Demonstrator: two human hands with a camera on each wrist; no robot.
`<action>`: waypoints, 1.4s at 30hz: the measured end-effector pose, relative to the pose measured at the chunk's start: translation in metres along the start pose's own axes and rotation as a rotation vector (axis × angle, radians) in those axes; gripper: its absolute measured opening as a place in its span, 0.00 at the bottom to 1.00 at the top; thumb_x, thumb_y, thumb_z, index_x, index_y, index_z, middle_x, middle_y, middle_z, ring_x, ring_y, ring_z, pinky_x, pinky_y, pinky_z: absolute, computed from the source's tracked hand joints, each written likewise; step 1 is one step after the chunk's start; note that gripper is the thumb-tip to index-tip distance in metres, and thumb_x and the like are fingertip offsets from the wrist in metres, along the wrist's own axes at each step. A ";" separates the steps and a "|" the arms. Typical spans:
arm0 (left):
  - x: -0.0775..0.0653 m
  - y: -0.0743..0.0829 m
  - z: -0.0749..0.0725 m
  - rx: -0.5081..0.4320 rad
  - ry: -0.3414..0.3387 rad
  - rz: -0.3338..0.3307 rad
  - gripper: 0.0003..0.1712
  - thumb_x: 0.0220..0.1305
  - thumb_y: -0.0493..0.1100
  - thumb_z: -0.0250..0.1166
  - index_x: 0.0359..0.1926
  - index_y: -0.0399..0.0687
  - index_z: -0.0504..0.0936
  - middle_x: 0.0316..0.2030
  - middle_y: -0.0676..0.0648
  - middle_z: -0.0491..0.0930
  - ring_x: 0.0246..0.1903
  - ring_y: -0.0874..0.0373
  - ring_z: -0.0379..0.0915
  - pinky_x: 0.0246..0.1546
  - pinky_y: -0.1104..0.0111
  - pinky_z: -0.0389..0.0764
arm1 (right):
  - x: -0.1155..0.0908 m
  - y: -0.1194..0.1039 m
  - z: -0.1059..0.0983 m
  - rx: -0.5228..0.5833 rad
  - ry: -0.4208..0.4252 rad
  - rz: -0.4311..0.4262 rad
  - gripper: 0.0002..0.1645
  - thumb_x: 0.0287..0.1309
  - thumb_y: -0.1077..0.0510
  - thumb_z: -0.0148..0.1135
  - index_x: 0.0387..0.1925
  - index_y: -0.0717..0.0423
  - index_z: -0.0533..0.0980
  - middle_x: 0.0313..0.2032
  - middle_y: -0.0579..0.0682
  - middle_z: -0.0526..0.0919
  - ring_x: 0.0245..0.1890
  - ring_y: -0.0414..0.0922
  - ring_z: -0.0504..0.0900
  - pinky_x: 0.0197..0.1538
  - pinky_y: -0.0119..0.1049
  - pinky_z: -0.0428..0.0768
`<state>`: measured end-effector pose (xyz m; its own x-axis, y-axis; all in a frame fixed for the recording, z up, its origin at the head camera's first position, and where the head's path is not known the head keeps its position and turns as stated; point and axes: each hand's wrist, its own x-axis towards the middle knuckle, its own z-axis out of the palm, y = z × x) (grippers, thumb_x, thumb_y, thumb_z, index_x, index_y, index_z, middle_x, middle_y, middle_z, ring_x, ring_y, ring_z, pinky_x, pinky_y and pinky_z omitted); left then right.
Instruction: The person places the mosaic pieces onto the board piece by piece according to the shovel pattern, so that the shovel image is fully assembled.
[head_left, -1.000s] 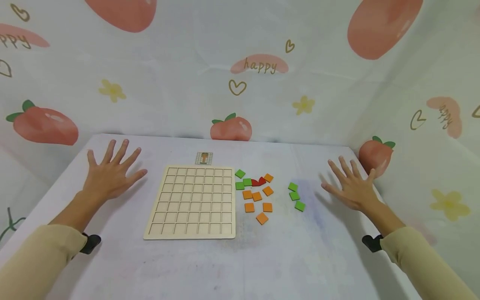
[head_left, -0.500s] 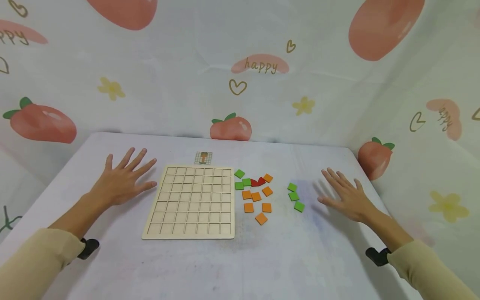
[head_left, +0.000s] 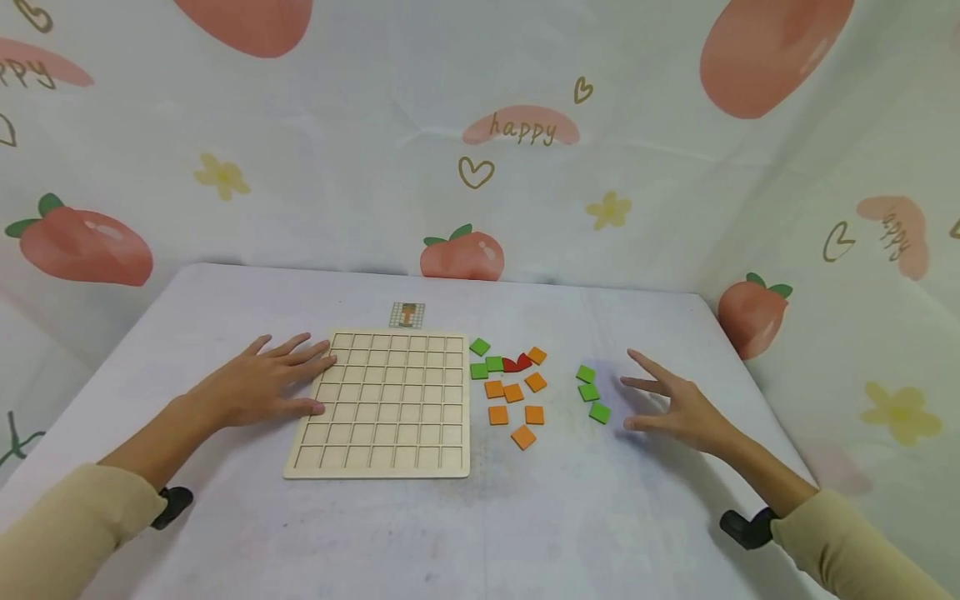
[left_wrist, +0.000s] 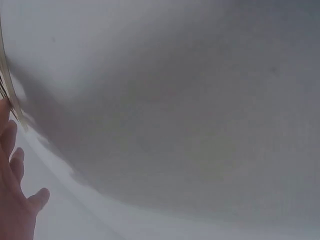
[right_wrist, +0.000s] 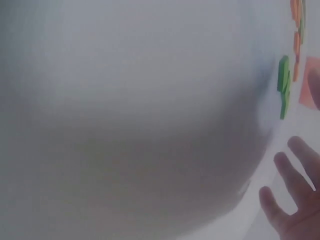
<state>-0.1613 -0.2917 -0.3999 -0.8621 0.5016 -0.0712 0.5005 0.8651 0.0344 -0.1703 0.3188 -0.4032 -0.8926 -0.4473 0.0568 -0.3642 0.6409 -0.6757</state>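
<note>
A pale wooden board (head_left: 382, 408) with a grid of square recesses lies flat on the table. My left hand (head_left: 262, 385) is stretched out at its left side, thumb and fingertips overlapping the board's edge. In the left wrist view, that hand's fingers (left_wrist: 10, 137) reach up to the board's edge (left_wrist: 9, 85). To the right, my right hand (head_left: 686, 410) holds nothing, its fingers and thumb spread apart and pointing left. Nearest to it are three green square tiles (head_left: 588, 392), which the right wrist view shows as thin green slabs (right_wrist: 283, 73) beyond the fingertips.
Several orange square tiles (head_left: 534, 415) are scattered right of the board. Two red curved pieces (head_left: 517, 363) and more green tiles (head_left: 479, 372) lie near its upper right corner. A small picture card (head_left: 407, 315) rests behind the board. A printed cloth (head_left: 337, 167) hangs behind the table (head_left: 375, 542).
My left hand has moved right and toward me, from beside the board onto its left edge. My right hand has moved left and lower toward the green tiles, its fingers turning leftward.
</note>
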 end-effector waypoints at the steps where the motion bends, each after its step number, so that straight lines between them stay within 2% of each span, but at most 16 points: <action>1: 0.000 0.000 0.001 0.005 0.004 0.004 0.46 0.64 0.75 0.53 0.74 0.54 0.66 0.74 0.47 0.60 0.74 0.41 0.49 0.67 0.35 0.48 | 0.000 -0.001 0.002 0.012 0.004 0.002 0.64 0.44 0.54 0.81 0.78 0.48 0.54 0.56 0.59 0.82 0.70 0.68 0.60 0.61 0.76 0.56; 6: -0.001 0.000 0.002 0.010 0.023 0.018 0.47 0.63 0.74 0.55 0.73 0.51 0.67 0.73 0.47 0.63 0.73 0.41 0.52 0.66 0.36 0.51 | 0.001 -0.003 0.010 0.046 0.015 0.010 0.60 0.43 0.56 0.81 0.75 0.56 0.59 0.49 0.57 0.86 0.70 0.67 0.60 0.61 0.75 0.56; 13: -0.003 0.000 0.002 -0.002 0.025 0.024 0.48 0.62 0.75 0.56 0.73 0.50 0.67 0.72 0.46 0.65 0.72 0.40 0.54 0.65 0.35 0.53 | 0.004 -0.002 0.022 0.002 0.062 -0.069 0.52 0.42 0.59 0.81 0.69 0.62 0.67 0.43 0.51 0.89 0.61 0.62 0.76 0.61 0.71 0.62; 15: -0.003 0.000 0.002 -0.002 0.029 0.028 0.49 0.61 0.75 0.57 0.73 0.50 0.67 0.72 0.45 0.65 0.72 0.40 0.54 0.65 0.35 0.54 | 0.005 -0.002 0.026 -0.037 0.080 -0.085 0.50 0.42 0.58 0.81 0.68 0.61 0.68 0.41 0.48 0.89 0.57 0.58 0.80 0.61 0.66 0.66; 17: -0.003 0.000 0.003 -0.008 0.034 0.032 0.49 0.61 0.75 0.57 0.73 0.50 0.67 0.72 0.46 0.65 0.72 0.40 0.55 0.65 0.36 0.55 | 0.005 -0.002 0.029 -0.065 0.096 -0.094 0.48 0.42 0.58 0.81 0.67 0.61 0.70 0.40 0.46 0.89 0.55 0.55 0.82 0.63 0.53 0.70; 20: -0.004 0.001 0.004 -0.014 0.043 0.036 0.48 0.61 0.74 0.58 0.73 0.50 0.67 0.72 0.46 0.65 0.72 0.40 0.55 0.65 0.36 0.55 | 0.006 -0.003 0.033 -0.111 0.118 -0.111 0.46 0.42 0.59 0.82 0.64 0.60 0.72 0.39 0.44 0.89 0.51 0.53 0.84 0.61 0.36 0.72; 22: -0.004 0.001 0.004 -0.020 0.051 0.040 0.48 0.61 0.74 0.58 0.73 0.50 0.68 0.72 0.46 0.65 0.72 0.40 0.55 0.65 0.36 0.56 | 0.007 -0.004 0.034 -0.133 0.128 -0.118 0.44 0.42 0.60 0.82 0.63 0.60 0.74 0.38 0.44 0.89 0.51 0.52 0.85 0.59 0.33 0.72; 27: -0.005 0.001 0.006 -0.017 0.071 0.048 0.48 0.61 0.74 0.58 0.72 0.50 0.68 0.72 0.45 0.65 0.71 0.39 0.56 0.64 0.36 0.58 | 0.010 -0.005 0.037 -0.205 0.138 -0.149 0.40 0.41 0.61 0.82 0.59 0.60 0.76 0.36 0.41 0.89 0.49 0.51 0.85 0.54 0.53 0.77; 30: -0.005 0.001 0.006 -0.005 0.078 0.051 0.48 0.61 0.74 0.58 0.72 0.50 0.68 0.71 0.45 0.66 0.71 0.39 0.56 0.63 0.36 0.59 | 0.011 -0.006 0.039 -0.230 0.137 -0.165 0.38 0.41 0.63 0.81 0.58 0.60 0.77 0.35 0.41 0.89 0.47 0.49 0.86 0.51 0.56 0.77; 35: -0.003 0.001 0.007 -0.003 0.066 0.046 0.48 0.61 0.74 0.58 0.73 0.50 0.68 0.72 0.46 0.65 0.72 0.40 0.55 0.64 0.37 0.58 | 0.013 -0.011 0.040 -0.225 0.094 -0.183 0.35 0.43 0.65 0.80 0.56 0.60 0.78 0.36 0.41 0.89 0.47 0.47 0.86 0.51 0.54 0.79; 37: -0.003 0.001 0.007 -0.007 0.060 0.043 0.48 0.61 0.74 0.57 0.73 0.51 0.67 0.72 0.46 0.65 0.72 0.40 0.55 0.64 0.37 0.58 | 0.014 -0.014 0.039 -0.216 0.079 -0.205 0.35 0.43 0.66 0.79 0.56 0.61 0.78 0.36 0.41 0.89 0.46 0.46 0.86 0.51 0.49 0.80; 42: -0.003 0.002 0.005 -0.005 0.061 0.053 0.47 0.62 0.74 0.57 0.73 0.50 0.68 0.71 0.45 0.66 0.72 0.39 0.56 0.63 0.36 0.60 | 0.021 -0.026 0.033 -0.156 0.098 -0.286 0.34 0.42 0.69 0.79 0.55 0.62 0.78 0.37 0.43 0.89 0.42 0.45 0.87 0.52 0.25 0.75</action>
<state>-0.1570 -0.2918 -0.4043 -0.8378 0.5459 -0.0079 0.5452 0.8373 0.0411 -0.1709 0.2719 -0.4089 -0.7666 -0.5660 0.3033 -0.6334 0.5889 -0.5021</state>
